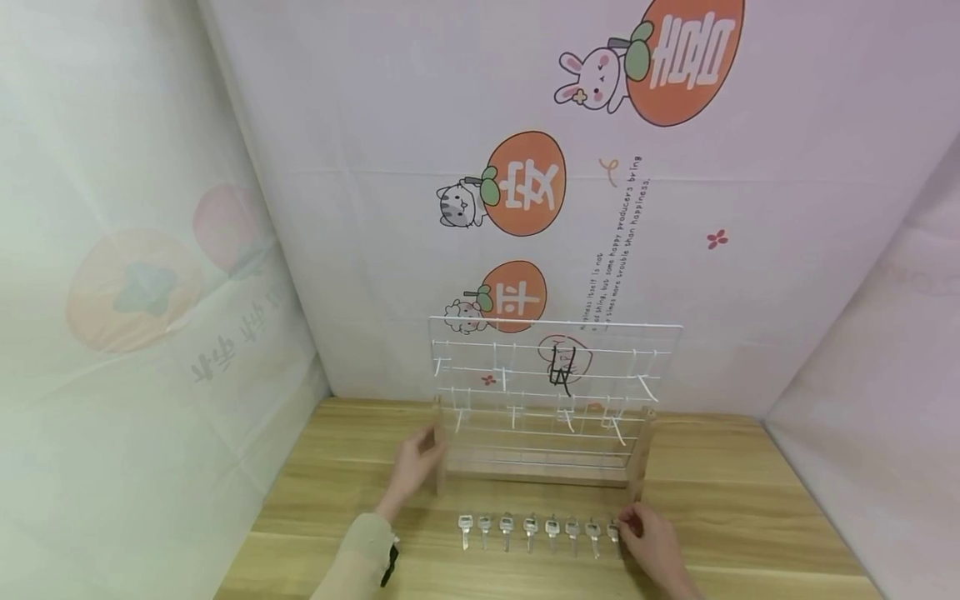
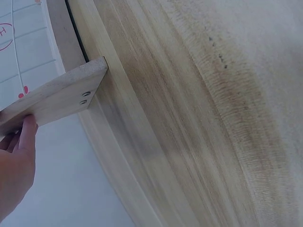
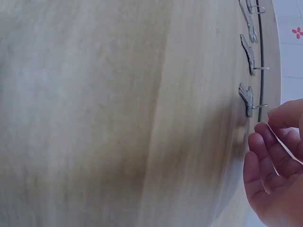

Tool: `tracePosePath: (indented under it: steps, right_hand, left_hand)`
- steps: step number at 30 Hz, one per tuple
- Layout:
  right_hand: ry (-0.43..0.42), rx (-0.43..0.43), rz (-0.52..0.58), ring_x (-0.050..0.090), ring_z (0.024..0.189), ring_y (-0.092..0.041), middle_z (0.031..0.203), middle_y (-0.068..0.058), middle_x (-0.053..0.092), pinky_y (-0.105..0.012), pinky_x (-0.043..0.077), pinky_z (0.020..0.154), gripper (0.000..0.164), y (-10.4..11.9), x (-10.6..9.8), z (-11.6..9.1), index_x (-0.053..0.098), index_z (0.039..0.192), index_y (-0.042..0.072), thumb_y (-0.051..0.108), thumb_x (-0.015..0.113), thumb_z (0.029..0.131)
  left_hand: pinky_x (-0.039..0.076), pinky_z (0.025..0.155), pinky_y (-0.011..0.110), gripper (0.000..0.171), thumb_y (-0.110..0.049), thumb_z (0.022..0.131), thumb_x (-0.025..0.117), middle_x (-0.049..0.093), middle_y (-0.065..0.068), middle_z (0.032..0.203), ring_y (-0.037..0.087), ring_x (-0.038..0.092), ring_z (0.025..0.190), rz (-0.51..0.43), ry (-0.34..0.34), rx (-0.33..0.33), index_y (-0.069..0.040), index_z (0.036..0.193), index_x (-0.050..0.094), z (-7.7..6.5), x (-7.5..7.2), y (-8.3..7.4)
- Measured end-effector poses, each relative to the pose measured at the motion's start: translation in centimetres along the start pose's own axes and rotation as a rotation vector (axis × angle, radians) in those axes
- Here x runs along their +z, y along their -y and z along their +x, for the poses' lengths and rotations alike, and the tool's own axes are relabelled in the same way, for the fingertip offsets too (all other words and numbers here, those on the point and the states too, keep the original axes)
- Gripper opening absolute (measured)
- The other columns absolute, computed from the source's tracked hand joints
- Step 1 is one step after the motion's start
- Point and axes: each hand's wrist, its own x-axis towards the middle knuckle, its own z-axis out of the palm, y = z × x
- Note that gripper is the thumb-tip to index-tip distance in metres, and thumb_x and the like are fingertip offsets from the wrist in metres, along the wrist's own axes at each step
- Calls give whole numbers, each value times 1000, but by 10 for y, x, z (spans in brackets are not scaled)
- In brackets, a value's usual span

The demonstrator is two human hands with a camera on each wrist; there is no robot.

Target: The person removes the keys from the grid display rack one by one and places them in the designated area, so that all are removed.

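Observation:
A white wire grid rack (image 1: 555, 322) on a wooden stand bears several white hooks and one black hook (image 1: 560, 367). My left hand (image 1: 415, 461) grips the stand's left wooden side post (image 2: 66, 92), with fingers on both of its faces. In front of the rack lies a row of several silver keys (image 1: 531, 527), each with a ring. My right hand (image 1: 651, 537) is at the row's right end, fingers loosely bent beside the last key (image 3: 246, 100). Its thumb and forefinger tips are close to that key's ring (image 3: 260, 106), with a gap between them.
The rack stands at the back of a wood-grain table (image 1: 720, 500), close to a printed white cloth backdrop (image 1: 375, 250). White cloth also hangs at the left (image 1: 150, 167) and right sides. The stand's right side post (image 1: 640, 454) rises just behind my right hand.

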Motion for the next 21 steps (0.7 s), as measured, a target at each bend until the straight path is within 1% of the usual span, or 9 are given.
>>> tracePosePath:
  steps: [4,6,9,11,14,18,21]
  right_hand:
    - [24,22,18,56,71,-1,81,-1,69,-15,51,62,8,1,-5,2,68,92,6,4,71,85]
    - [22,22,31,57,72,-1,83,-2,69,-15,53,63,7,1,-9,3,68,94,4,3,69,87]
    - [6,-10,36,57,72,0,83,-4,69,-15,54,62,7,0,-15,7,67,94,2,1,67,88]
    - [-16,-51,32,57,70,1,82,-5,70,-15,55,60,7,-1,-20,9,67,93,1,-1,67,87]
    - [-32,-83,10,58,69,1,82,-5,70,-16,55,59,7,-4,-29,11,68,93,1,-1,67,86]
    - [-40,-89,-23,59,72,1,85,-6,71,-17,56,60,10,-11,-42,13,68,97,-1,1,66,88]
    - [-65,-121,-55,61,73,-3,88,-8,71,-18,57,60,11,-17,-53,15,67,99,-2,2,66,88]
  left_hand:
    - [51,106,51,51,-13,97,63,56,32,136,47,57,125,6,12,-21,9,140,47,-2,-2,0]
    - [52,105,50,51,-13,97,62,55,32,137,47,56,126,-5,22,-34,9,141,46,-3,-4,0]
    - [51,105,50,53,-14,97,63,54,31,139,46,56,127,-4,35,-36,8,141,45,-3,-6,-1]
    - [50,107,50,55,-17,96,65,54,28,141,44,56,128,-7,35,-52,6,142,46,-3,-8,-1]
    - [50,107,52,55,-17,96,65,53,29,141,45,56,127,8,38,-42,6,142,45,-2,-11,0]
    - [51,106,52,53,-19,98,62,52,30,141,45,56,127,40,21,-43,7,141,46,-2,-18,2]
    - [50,107,50,54,-26,100,58,53,29,142,43,56,128,81,0,-59,7,141,46,-2,-25,0]
